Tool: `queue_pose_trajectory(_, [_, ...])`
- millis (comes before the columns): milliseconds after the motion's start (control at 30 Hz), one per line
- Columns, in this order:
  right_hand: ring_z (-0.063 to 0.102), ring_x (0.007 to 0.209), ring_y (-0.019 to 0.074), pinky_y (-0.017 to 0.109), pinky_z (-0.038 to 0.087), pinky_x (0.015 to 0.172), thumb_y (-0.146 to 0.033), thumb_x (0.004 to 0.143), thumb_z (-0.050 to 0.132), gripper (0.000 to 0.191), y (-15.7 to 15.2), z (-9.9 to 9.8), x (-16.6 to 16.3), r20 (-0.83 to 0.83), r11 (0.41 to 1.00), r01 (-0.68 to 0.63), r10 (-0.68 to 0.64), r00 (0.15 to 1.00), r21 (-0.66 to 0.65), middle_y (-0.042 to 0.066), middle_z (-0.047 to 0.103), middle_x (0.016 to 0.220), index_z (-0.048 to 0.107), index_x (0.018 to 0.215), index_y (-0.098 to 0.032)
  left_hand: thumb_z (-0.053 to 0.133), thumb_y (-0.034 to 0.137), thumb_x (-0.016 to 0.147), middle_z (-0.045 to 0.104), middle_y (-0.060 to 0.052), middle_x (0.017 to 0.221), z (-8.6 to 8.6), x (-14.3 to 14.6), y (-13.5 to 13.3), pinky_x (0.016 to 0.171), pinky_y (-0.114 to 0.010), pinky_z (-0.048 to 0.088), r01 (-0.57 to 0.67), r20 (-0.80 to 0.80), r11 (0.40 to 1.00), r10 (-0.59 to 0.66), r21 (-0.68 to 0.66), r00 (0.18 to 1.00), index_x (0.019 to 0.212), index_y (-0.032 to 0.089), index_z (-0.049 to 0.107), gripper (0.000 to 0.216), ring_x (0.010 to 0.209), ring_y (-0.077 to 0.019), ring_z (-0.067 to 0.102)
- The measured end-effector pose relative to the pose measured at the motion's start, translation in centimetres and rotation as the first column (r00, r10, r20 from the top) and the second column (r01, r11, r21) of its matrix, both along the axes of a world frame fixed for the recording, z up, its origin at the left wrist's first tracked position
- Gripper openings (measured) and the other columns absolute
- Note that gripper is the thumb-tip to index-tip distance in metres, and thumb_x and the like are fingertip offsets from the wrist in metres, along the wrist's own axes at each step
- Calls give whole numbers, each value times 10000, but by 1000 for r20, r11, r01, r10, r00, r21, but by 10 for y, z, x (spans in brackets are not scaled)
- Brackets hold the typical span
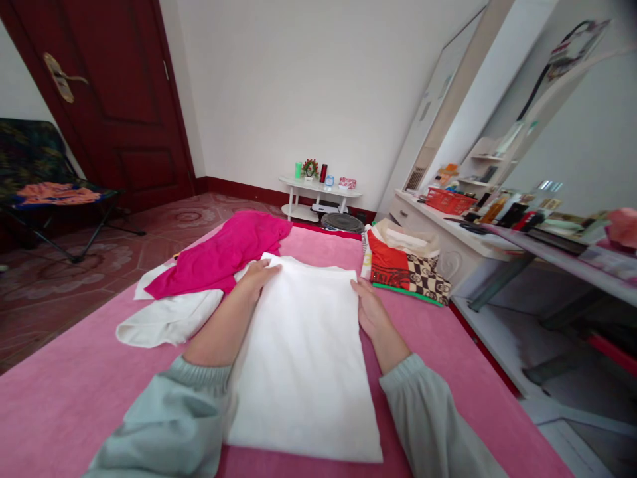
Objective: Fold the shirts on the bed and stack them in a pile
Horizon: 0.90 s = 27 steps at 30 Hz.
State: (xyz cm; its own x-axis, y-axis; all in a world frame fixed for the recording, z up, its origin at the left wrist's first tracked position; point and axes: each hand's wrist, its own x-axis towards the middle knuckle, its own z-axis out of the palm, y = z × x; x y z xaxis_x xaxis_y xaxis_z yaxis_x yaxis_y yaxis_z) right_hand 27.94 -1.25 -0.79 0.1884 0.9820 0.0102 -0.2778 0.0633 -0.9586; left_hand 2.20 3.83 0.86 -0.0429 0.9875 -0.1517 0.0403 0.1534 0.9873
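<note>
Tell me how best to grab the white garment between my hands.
Likely by its two far corners, one from each side: the white garment is spread in a rough rectangle, so the corners at your left hand and right hand offer pinchable edges.

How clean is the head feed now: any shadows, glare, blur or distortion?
All in the head view: soft light, no harsh glare on the white garment, shadow along its right edge; the door leans with wide-angle distortion; the bottles at right look soft, and the top right corner is dark.
</note>
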Motion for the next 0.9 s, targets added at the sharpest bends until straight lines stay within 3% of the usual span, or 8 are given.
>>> queue_pose_trajectory(67, [684,846,235,381,550,772,-307,646,691,463,2,-6,4,70,1000,28,-28,997,2,42,721,927,571,1084,-213,713,338,688,634,0,669,-6,1,4,512,-208,454,-71,-73,997,70,-14,995,1116,118,555,507,577,-131,605])
queue_pose_trajectory(167, [685,770,232,371,551,698,-304,628,703,592,-2,-7,11,207,1000,-4,-2,978,30,30,724,885,542,1193,-226,737,287,632,552,67,556,-6,-4,7,437,-172,373,-48,-137,999,47,-8,989,1087,159,578,499,459,-90,517])
queue_pose_trajectory(367, [652,714,215,325,513,662,-327,599,702,295,-10,1,16,457,991,-135,124,881,-9,48,726,826,739,846,-171,700,166,529,437,103,475,14,-24,-4,401,-162,323,261,-275,964,-266,-56,924,1010,198,600,492,406,-76,438])
queue_pose_trajectory(500, [644,718,214,320,504,651,-322,576,719,333,-13,4,16,530,987,-158,150,835,-31,46,729,856,755,876,-182,670,124,475,393,109,448,18,-28,-9,403,-162,320,339,-227,938,-347,-72,910,889,192,640,420,392,-62,396])
queue_pose_trajectory(667, [649,778,223,345,504,735,-289,557,731,355,-13,7,18,565,977,-208,196,801,-44,39,731,896,754,897,-188,695,180,487,500,48,477,14,-31,-6,444,-172,369,304,-132,945,-319,-122,938,696,137,704,214,455,-69,440])
queue_pose_trajectory(800, [659,822,243,381,507,783,-295,554,737,357,-13,4,16,573,982,-184,177,800,-46,52,730,953,751,895,-191,749,189,461,613,15,578,19,-33,-7,486,-190,411,313,-210,936,-343,-164,915,839,152,761,380,533,-97,500])
queue_pose_trajectory(900, [667,853,271,409,520,781,-282,536,743,379,-13,1,11,567,991,-130,126,814,-33,66,727,974,746,905,-193,747,133,447,620,24,575,24,-30,-9,493,-200,402,331,-254,940,-342,-90,905,926,150,756,479,531,-106,507])
